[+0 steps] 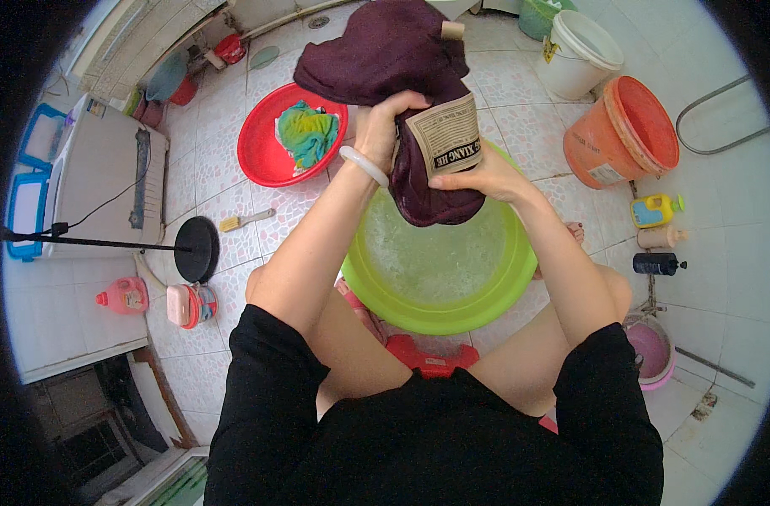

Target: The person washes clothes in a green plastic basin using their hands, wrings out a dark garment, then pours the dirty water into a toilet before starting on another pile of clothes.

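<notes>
Both my hands hold up a dark maroon cloth hat [376,55], apparently soft and folded, with a large beige printed patch and a small pale tag. My left hand [383,131] grips its left side, fingers partly hidden behind the fabric; a white bangle circles that wrist. On the right, my right hand [486,177] is closed on the lower edge, thumb lying across the patch's corner. Below the hat, between my legs, stands a lime-green basin [440,316] of cloudy, sudsy water. The hat's lower part hangs over the basin's far side, and its underside is hidden.
A red basin [254,160] with a yellow-green cloth stands at far left, near a brush [245,220] and a black round stand base [197,250]. Orange [591,143] and white [566,63] buckets stand at far right. Bottles [655,263] line the right wall.
</notes>
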A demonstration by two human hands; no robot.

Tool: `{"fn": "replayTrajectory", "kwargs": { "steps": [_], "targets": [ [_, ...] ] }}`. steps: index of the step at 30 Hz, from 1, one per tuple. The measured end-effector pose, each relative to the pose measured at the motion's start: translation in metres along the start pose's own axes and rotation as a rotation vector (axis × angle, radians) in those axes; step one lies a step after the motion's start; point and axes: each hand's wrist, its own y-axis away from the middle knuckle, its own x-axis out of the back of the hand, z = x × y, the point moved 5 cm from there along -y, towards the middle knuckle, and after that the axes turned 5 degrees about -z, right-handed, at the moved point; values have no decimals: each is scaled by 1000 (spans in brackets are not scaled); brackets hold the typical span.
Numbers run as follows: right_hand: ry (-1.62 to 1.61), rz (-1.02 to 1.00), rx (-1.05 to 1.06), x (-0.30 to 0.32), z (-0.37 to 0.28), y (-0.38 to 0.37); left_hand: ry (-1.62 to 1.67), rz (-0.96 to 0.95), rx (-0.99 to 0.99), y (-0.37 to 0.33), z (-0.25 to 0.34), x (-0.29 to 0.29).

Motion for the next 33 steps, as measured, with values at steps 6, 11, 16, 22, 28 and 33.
{"fn": "replayTrajectory", "kwargs": {
  "steps": [6,11,16,22,28,33],
  "targets": [
    [-168,-15,-60,-4,11,-12,151,-64,140,-4,-16,2],
    [-229,13,-56,-4,20,-11,166,-130,179,-1,-17,-5],
    [-274,30,-92,0,23,-7,190,-138,173,-9,-26,-5],
    [7,50,-56,14,10,-5,139,-138,171,0,-14,-23],
    [-256,136,0,14,8,-1,106,-155,57,-8,-6,-34],
    [-543,191,28,5,1,0,130,-201,58,-25,-10,-22]
  ]
}}
